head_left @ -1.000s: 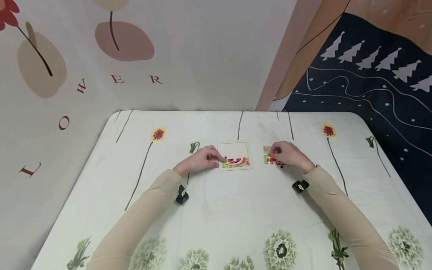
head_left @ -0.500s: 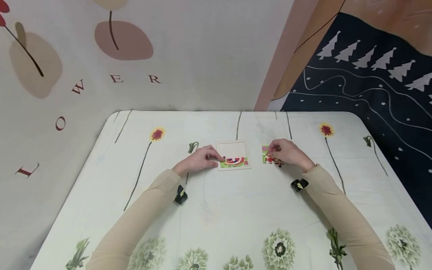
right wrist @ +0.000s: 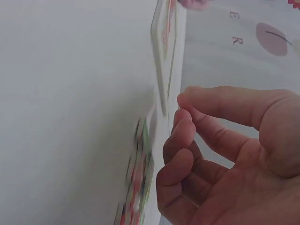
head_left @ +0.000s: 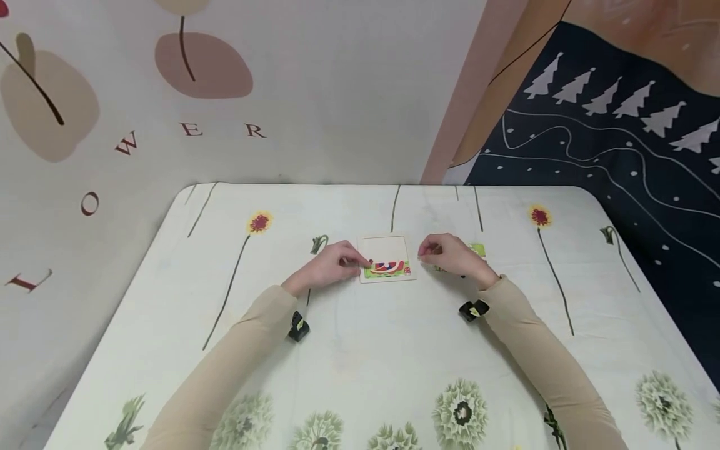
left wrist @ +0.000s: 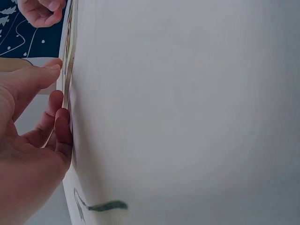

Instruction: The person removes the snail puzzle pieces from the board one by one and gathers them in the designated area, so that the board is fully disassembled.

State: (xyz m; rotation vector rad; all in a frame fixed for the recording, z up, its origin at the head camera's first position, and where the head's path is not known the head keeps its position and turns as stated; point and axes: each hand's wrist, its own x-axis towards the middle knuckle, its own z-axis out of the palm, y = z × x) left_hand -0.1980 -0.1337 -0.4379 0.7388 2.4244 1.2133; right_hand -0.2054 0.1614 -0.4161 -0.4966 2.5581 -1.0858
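Puzzle board (head_left: pixel 385 247) flat on the table (head_left: pixel 337 365), closer to its far edge than its near edge; 1 picture strip (head_left: pixel 388 269) along the board's near edge. Left hand (head_left: pixel 330 265): relaxed, index fingertip resting on the board at its left edge. Right hand (head_left: pixel 454 255): fingers bent just beside the board's right edge; cannot tell if anything is pinched. Loose pieces (head_left: pixel 477 250) lie beneath and beyond it.

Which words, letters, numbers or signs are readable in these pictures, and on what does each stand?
"L O W E R": separate dark-red letters on the pale backdrop, head view.
"E R": on that backdrop, right wrist view.
The yellow mark on the right sleeve's black device: too small to read.
Picture board: no legible text.
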